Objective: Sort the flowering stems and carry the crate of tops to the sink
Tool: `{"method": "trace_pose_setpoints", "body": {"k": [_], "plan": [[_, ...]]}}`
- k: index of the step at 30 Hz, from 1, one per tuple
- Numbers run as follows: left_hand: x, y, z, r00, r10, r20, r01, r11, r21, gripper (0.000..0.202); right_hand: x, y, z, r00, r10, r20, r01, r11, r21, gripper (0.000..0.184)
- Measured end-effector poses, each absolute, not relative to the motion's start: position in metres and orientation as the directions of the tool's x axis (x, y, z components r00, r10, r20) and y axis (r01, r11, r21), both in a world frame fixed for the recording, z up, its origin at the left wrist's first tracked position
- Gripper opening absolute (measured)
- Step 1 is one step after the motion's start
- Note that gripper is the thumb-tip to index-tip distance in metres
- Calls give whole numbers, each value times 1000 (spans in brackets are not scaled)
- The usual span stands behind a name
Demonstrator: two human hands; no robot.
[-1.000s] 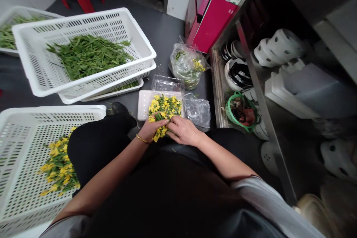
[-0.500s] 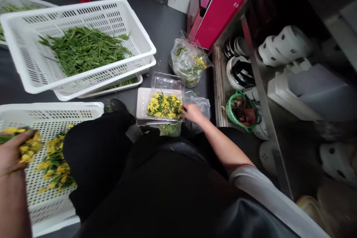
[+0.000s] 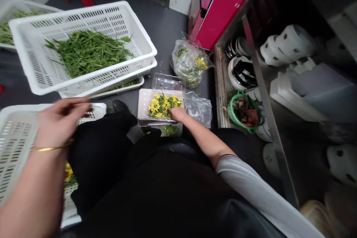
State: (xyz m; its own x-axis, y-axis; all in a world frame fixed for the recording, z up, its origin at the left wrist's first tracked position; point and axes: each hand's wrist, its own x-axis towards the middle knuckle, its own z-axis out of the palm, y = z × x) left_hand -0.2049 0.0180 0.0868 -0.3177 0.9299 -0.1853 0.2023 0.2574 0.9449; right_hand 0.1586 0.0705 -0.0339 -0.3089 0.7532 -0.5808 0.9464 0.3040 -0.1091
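My left hand is above the white basket at lower left, blurred, its thumb and fingers stretched to the right. Nothing shows between them. Yellow-flowered stems lie in that basket, partly hidden behind my forearm and knee. My right hand is curled at the right side of a clear plastic box, its fingertips down among yellow flowers that fill the box. The box rests with its lid raised on a pale upturned container between my feet.
Stacked white baskets with leafy greens stand ahead on the left. A plastic bag of greens and a crumpled clear bag lie right of the box. A metal shelf with a green basket borders the right side.
My left hand has moved right and up over the basket, and the flowers it held are out of sight. My right hand has shifted left from the box's edge onto the flowers.
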Motion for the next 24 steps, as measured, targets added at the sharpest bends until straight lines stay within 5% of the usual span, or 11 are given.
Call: {"method": "trace_pose_setpoints", "body": {"k": [1,5,8,11,15,21,24], "plan": [[-176,25,87,-250,956,-155,259,220,940,34,160,73,-33,-298,767,-569,951,290,-108,25],[-62,37,55,150,887,-437,-82,452,888,30,186,76,-18,-254,849,-463,949,126,-290,17],[-4,26,15,383,575,-723,-164,813,559,30,204,58,0,-269,899,-345,808,16,-590,14],[21,13,-12,492,445,-748,-244,895,372,28,204,25,14,-312,922,-228,624,17,-781,17],[16,12,-16,517,587,-623,-387,809,442,14,191,-8,20,-332,933,-137,535,66,-843,18],[1,22,1,554,548,-627,-372,836,403,31,191,-3,9,-221,864,-453,125,-436,-891,39],[-1,21,4,567,585,-580,-337,807,485,29,189,-2,6,-235,847,-476,49,-479,-876,43]]}}
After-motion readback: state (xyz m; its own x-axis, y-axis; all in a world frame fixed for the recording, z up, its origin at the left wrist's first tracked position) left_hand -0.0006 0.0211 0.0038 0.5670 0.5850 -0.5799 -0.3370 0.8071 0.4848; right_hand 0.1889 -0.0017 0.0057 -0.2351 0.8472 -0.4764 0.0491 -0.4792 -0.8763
